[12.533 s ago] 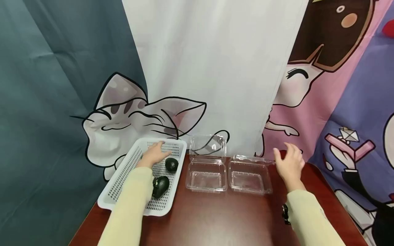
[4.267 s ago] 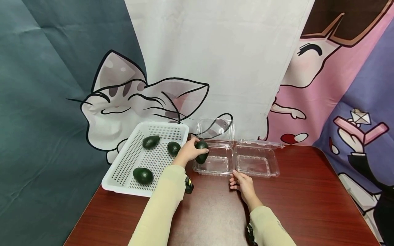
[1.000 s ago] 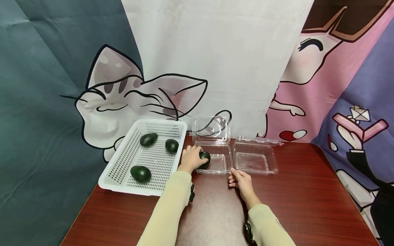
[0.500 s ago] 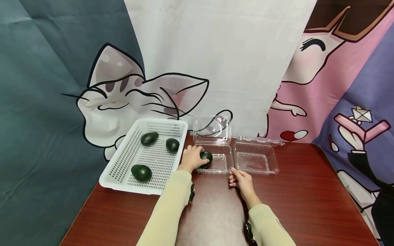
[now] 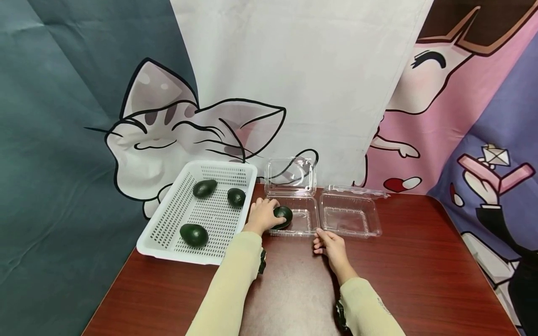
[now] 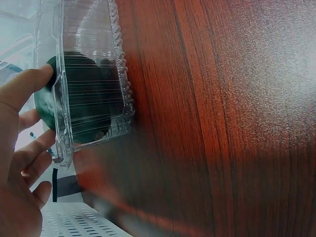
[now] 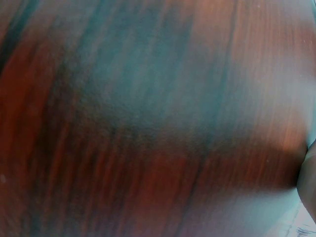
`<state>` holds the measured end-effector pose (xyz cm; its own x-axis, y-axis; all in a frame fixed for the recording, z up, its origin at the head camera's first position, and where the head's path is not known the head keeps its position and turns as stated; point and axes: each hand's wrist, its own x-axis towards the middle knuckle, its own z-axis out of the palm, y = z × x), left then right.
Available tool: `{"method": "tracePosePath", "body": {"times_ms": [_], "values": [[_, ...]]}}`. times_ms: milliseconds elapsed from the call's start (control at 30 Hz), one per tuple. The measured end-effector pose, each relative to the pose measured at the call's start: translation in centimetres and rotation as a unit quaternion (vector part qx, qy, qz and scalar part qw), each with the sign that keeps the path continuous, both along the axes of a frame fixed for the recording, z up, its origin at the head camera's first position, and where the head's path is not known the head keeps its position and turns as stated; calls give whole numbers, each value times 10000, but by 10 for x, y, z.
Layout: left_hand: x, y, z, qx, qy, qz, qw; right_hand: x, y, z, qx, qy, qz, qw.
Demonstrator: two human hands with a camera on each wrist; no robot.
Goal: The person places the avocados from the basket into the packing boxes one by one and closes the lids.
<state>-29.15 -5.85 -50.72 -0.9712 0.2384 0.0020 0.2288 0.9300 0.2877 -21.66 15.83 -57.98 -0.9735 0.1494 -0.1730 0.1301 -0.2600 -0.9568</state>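
Observation:
In the head view, my left hand (image 5: 261, 215) holds a dark green avocado (image 5: 286, 215) at the left end of the left clear clamshell container (image 5: 310, 219). The left wrist view shows this avocado (image 6: 89, 96) lying low inside the container, seen through its ribbed wall, with a fingertip on it and other fingers at the rim. With thumb and forefinger, my right hand (image 5: 330, 245) pinches the container's front right corner. Only a bit of that hand shows at the edge of the right wrist view.
A white perforated basket (image 5: 145, 246) on the left holds three avocados, one of them (image 5: 194, 235) near its front. A second clear clamshell (image 5: 349, 219) stands with its lid up, right beside the first. Behind the reddish-brown table (image 5: 420, 261) hangs a printed curtain (image 5: 336, 93).
Earlier my left hand reached into the basket, then carried the avocado over to the left container. It has lowered inside and shifted slightly right. My right hand moved from the right container to the left one's corner.

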Motion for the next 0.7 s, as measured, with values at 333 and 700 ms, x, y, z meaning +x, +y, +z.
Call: {"method": "tracePosePath", "body": {"times_ms": [333,700], "values": [[0,-1,3,45,-58,-73,9999,0,0,3,-10,-47,16,10000],[-7,-8,32,595,-320,-302,9973,-1,1,-1,54,20,52,10000]]}}
